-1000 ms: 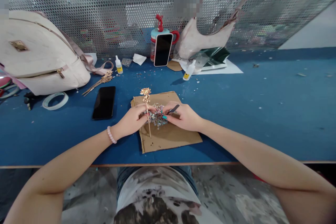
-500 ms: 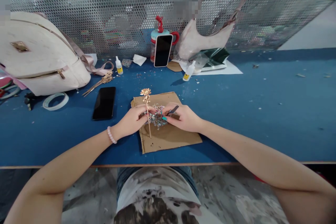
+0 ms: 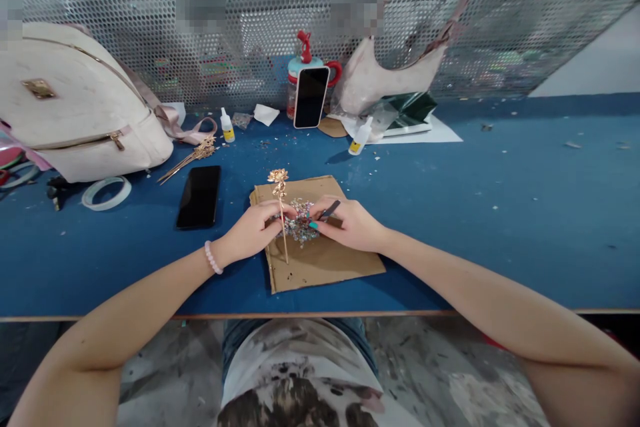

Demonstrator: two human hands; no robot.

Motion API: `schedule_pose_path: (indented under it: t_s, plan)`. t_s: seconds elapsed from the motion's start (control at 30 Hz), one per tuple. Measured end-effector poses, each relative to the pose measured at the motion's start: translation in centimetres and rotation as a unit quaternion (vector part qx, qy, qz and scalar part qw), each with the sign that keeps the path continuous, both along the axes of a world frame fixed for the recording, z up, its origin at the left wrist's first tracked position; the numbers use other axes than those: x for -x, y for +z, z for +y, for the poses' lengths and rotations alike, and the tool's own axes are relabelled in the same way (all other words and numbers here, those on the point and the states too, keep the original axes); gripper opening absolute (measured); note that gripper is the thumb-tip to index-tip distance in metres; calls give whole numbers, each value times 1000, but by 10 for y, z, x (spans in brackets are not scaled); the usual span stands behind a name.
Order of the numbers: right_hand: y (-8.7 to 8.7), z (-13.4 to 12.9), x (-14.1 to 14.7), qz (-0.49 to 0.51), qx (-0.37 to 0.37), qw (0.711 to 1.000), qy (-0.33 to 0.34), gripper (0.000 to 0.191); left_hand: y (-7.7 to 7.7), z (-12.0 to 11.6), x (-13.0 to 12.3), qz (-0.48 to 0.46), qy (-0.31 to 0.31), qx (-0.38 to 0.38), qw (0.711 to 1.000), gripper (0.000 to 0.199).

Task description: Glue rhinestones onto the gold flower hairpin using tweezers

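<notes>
A gold hair stick (image 3: 285,240) with a flower at its top end is upright in the view, its thin stem crossing the fingertips of my left hand (image 3: 257,228). That hand is closed on the stem; the exact grip is partly hidden. My right hand (image 3: 357,227) pinches dark tweezers (image 3: 329,211), their tips hidden behind my fingers. Between both hands lies a heap of small glittering multicoloured bits (image 3: 301,230). Under it is a piece of brown cardboard (image 3: 325,267) on the blue table.
More gold hair sticks (image 3: 193,157) lie by the white backpack (image 3: 90,100). Left of the cardboard is a black phone (image 3: 199,197), then a tape roll (image 3: 106,193). Behind are two small glue bottles (image 3: 227,125), a propped phone (image 3: 311,97), a cup (image 3: 299,67) and a handbag (image 3: 395,77).
</notes>
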State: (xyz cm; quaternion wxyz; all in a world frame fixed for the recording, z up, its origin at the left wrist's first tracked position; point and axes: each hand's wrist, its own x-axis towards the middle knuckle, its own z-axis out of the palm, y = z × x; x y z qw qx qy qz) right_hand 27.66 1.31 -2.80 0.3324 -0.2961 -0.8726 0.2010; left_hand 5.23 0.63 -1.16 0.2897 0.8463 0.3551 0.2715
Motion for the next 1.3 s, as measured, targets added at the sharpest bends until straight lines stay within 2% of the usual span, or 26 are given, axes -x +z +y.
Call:
schedule_pose_path:
  t_s: [0.23, 0.53, 0.87, 1.3]
  plan:
    - [-2, 1, 0, -2, 1, 1000, -5, 10, 2, 0, 1, -13, 3, 22, 1000, 34]
    - [-1, 0, 0, 1, -8, 1000, -9, 10, 1, 2, 2, -44, 42, 89, 994, 32]
    - [1, -1, 1, -3, -4, 1000, -6, 9, 7, 3, 3, -91, 30, 110, 989, 33]
    - [0, -1, 1, -13, -7, 1000, -7, 8, 2, 4, 3, -160, 44, 114, 980, 23]
